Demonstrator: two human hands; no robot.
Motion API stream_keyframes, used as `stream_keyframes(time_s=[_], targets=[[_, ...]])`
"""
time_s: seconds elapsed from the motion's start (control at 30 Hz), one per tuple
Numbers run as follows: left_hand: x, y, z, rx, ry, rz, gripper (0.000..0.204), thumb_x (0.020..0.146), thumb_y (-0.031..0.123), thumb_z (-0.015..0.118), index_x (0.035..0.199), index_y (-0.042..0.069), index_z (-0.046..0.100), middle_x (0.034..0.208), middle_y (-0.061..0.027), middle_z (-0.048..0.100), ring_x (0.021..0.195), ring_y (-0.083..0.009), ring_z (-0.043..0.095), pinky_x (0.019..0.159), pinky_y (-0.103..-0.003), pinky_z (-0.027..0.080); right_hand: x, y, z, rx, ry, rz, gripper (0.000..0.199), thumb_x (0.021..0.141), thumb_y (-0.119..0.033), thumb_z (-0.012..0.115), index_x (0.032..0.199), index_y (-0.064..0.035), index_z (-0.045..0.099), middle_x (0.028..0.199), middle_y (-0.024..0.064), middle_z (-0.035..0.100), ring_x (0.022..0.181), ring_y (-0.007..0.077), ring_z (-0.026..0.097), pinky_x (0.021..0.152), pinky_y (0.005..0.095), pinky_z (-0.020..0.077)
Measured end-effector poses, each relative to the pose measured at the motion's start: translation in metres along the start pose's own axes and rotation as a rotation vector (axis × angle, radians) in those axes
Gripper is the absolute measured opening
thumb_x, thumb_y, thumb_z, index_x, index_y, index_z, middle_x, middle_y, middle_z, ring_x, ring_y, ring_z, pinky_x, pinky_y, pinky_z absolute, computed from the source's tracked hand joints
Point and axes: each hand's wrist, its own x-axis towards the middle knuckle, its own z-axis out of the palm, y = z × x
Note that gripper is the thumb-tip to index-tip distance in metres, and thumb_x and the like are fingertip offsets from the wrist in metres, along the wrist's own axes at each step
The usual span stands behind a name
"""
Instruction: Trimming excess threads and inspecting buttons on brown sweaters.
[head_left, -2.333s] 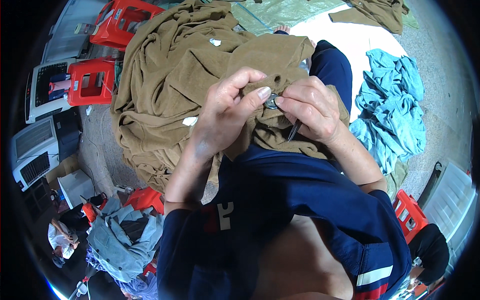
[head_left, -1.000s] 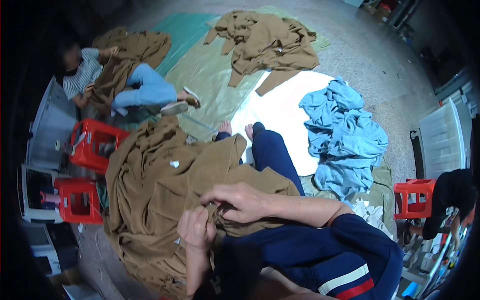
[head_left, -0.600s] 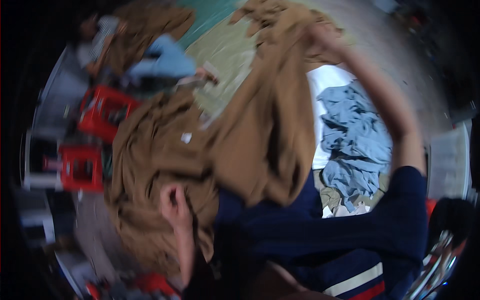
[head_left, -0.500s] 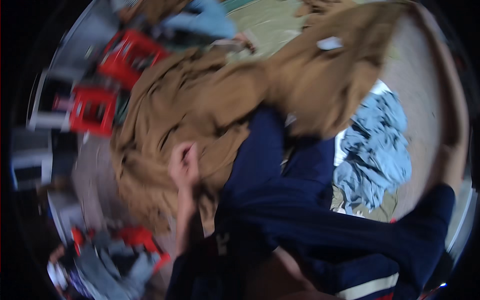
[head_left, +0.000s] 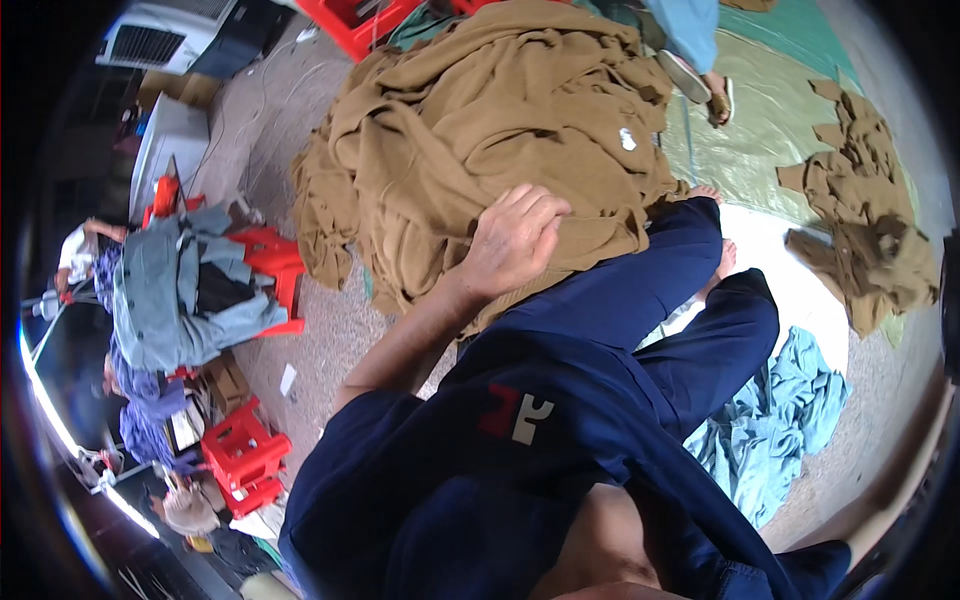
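Note:
A large heap of brown knit garments lies in front of me, its near folds against my legs. Over the near edge of that heap is my left hand, fingers curled into a loose fist, with no cloth visibly gripped. My right arm stretches out to the right into the dark rim, and its hand is out of sight. At the far right, more brown garments are spread, the nearer part slightly blurred. A small white tag shows on the heap.
Light-blue garments lie right of my knees, near a white sheet. Left are a red stool with grey-green clothing, and another red stool. Another person's sandalled foot stands on the green sheet beyond.
The brown garment raised across my front by the right hand is no longer held up there; brown cloth now lies at far right. My right arm has swung outward and down. The view has turned.

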Motion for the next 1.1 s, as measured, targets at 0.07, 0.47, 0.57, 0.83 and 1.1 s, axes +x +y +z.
stream_keyframes(time_s=[0.07,0.47,0.57,0.83,1.1], targets=[[-0.004,-0.012,-0.017,0.081,0.042,0.007,0.025,0.071,-0.005,0.055,0.093,0.003,0.061,0.092,-0.0131,0.061,0.088,-0.0321,0.058,0.078,-0.040,0.047,-0.004,0.026,-0.003,0.043,0.012,0.021,0.027,0.096,-0.015,0.047,0.117,-0.0048,0.060,0.098,0.0057,0.064,0.077,0.0127,0.057,0.069,0.0248,0.0487],[0.010,-0.103,-0.098,0.595,-0.226,-0.025,0.032,0.067,-0.001,0.061,0.098,0.005,0.061,0.094,-0.0103,0.063,0.101,-0.0275,0.057,0.102,-0.043,0.035,-0.081,-0.088,0.317,-0.219,-0.060,-0.667,0.030,0.070,-0.005,0.067,0.099,-0.0048,0.058,0.104,0.0118,0.060,0.105,0.0322,0.054,0.089,0.0406,0.0478],[-0.002,-0.102,-0.113,0.542,-0.014,-0.019,0.032,0.067,-0.004,0.059,0.098,0.005,0.061,0.098,-0.0124,0.062,0.100,-0.0309,0.057,0.097,-0.044,0.040,-0.085,-0.076,0.320,-0.305,-0.116,-0.509,0.028,0.068,-0.004,0.068,0.092,-0.0015,0.056,0.087,0.0131,0.057,0.091,0.0332,0.057,0.077,0.0412,0.0486],[-0.048,-0.098,-0.110,0.155,0.511,-0.174,0.009,0.092,0.001,0.051,0.098,0.002,0.044,0.107,-0.0166,0.063,0.098,-0.0247,0.060,0.090,-0.035,0.046,-0.127,-0.064,0.288,-0.016,0.200,-0.931,0.028,0.056,0.009,0.065,0.079,-0.0031,0.055,0.083,0.0106,0.056,0.074,0.0293,0.059,0.060,0.0353,0.0489],[-0.065,-0.101,-0.089,0.102,0.484,-0.240,0.012,0.093,-0.003,0.046,0.100,0.003,0.039,0.112,-0.0197,0.063,0.101,-0.0242,0.060,0.090,-0.034,0.046,-0.144,-0.059,0.287,0.076,0.327,-0.868,0.032,0.057,0.012,0.067,0.082,-0.0029,0.053,0.082,0.0109,0.056,0.073,0.0287,0.058,0.059,0.0361,0.0475]])
